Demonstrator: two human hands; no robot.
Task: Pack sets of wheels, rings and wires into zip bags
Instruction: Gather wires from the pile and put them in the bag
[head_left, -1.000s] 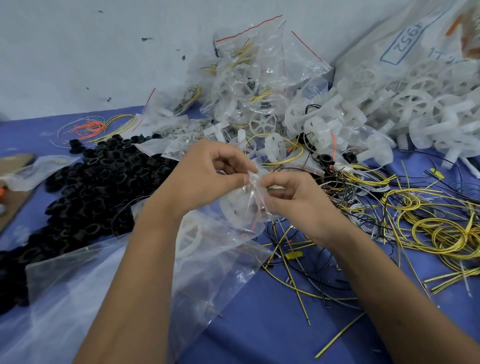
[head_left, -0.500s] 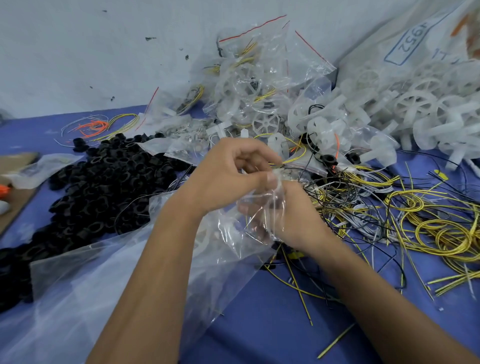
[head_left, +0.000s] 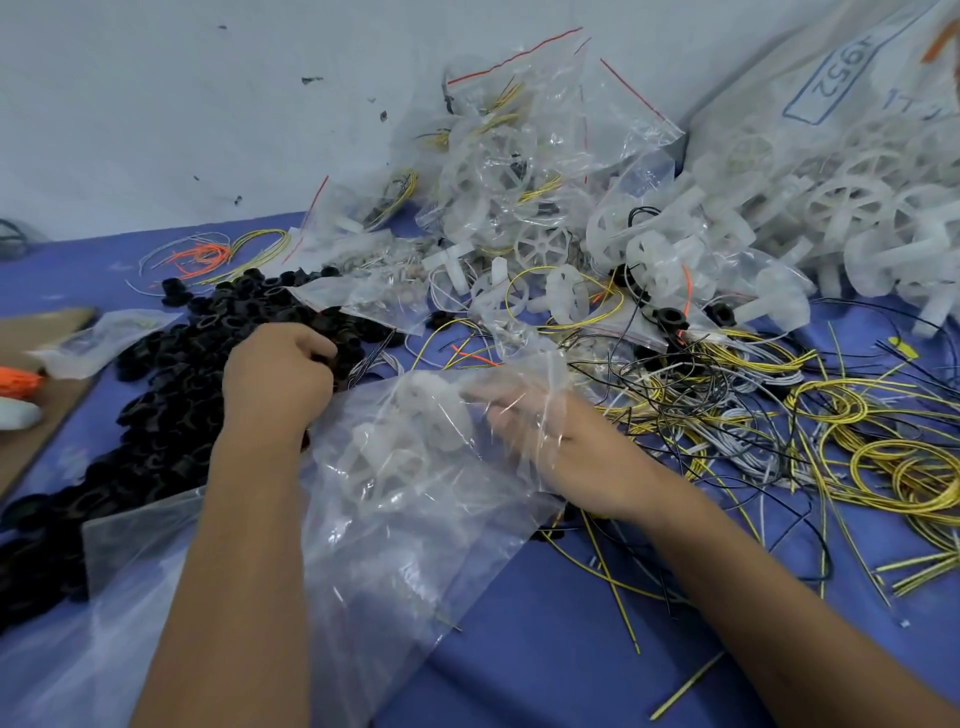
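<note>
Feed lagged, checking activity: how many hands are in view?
2. The left hand curls into the heap of black plastic rings; the right hand shows through the clear plastic zip bag. None seem hidden.

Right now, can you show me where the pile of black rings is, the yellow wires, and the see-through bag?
black rings (head_left: 171, 395), head view, middle of the pile.
yellow wires (head_left: 904, 467), head view, on the big coil at right.
see-through bag (head_left: 415, 519), head view, flat clear plastic in the middle.
</note>
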